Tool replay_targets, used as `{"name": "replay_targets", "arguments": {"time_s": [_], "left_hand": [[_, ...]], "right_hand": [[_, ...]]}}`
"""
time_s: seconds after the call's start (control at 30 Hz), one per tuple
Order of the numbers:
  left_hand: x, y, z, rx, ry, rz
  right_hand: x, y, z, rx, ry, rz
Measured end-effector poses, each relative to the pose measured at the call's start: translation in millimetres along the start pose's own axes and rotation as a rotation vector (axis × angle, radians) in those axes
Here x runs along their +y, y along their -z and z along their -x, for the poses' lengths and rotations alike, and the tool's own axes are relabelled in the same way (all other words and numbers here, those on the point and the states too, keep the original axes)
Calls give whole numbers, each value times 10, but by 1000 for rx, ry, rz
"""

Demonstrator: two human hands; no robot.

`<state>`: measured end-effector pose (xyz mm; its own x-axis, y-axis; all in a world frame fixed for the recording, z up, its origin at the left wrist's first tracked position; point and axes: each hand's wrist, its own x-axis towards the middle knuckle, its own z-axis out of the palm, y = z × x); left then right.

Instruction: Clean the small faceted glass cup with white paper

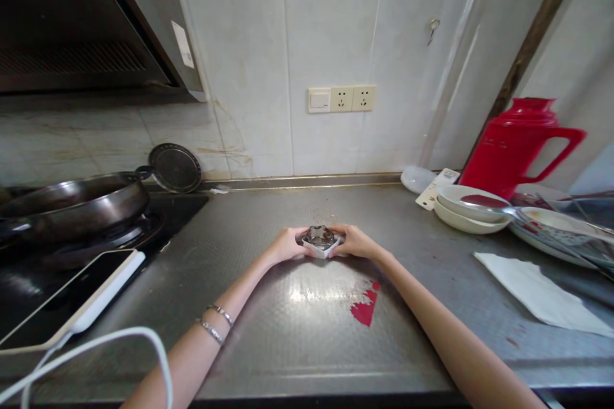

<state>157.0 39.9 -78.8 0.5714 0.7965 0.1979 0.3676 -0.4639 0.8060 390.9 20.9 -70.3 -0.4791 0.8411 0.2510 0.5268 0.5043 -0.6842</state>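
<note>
Pan [71, 204] left, bowls [472, 208] right

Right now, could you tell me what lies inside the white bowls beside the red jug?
The top of the white bowls holds dark red liquid, with a spoon across its rim. The lower bowl's inside is covered.

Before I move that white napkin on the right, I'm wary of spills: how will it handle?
The white napkin lies flat and thin on the steel counter, so it is probably floppy and very light. Pushed, it would likely crumple or slide. It looks apt to soak up the red smear if dragged there.
</note>
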Motion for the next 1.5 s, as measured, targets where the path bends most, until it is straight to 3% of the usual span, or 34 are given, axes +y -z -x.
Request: {"name": "replay_targets", "arguments": {"time_s": [0.27, 0.4, 0.6, 0.73, 0.87, 1.0, 1.07, 1.17, 1.3, 1.5], "left_hand": [[88, 12, 104, 70, 98, -39], [163, 21, 141, 96, 130, -71], [198, 45, 154, 95, 129, -102], [167, 50, 147, 130, 109, -106], [167, 93, 115, 309, -21, -111], [282, 176, 110, 628, -191, -79], [363, 198, 131, 703, -234, -78], [462, 173, 168, 648, -295, -107], [489, 66, 175, 541, -343, -137], [420, -29, 136, 549, -249, -68]], "right_hand": [[44, 268, 42, -59, -155, 82], [61, 377, 62, -67, -144, 65], [-23, 317, 39, -195, -100, 14], [-82, 283, 32, -195, -89, 26], [-147, 350, 42, -107, -45, -48], [-214, 412, 34, 111, -22, -193], [-241, 399, 17, 224, -9, -239], [-272, 326, -12, 296, 29, -261], [-306, 210, -39, 280, 60, -248], [-308, 136, -60, 300, 40, -239]]}}
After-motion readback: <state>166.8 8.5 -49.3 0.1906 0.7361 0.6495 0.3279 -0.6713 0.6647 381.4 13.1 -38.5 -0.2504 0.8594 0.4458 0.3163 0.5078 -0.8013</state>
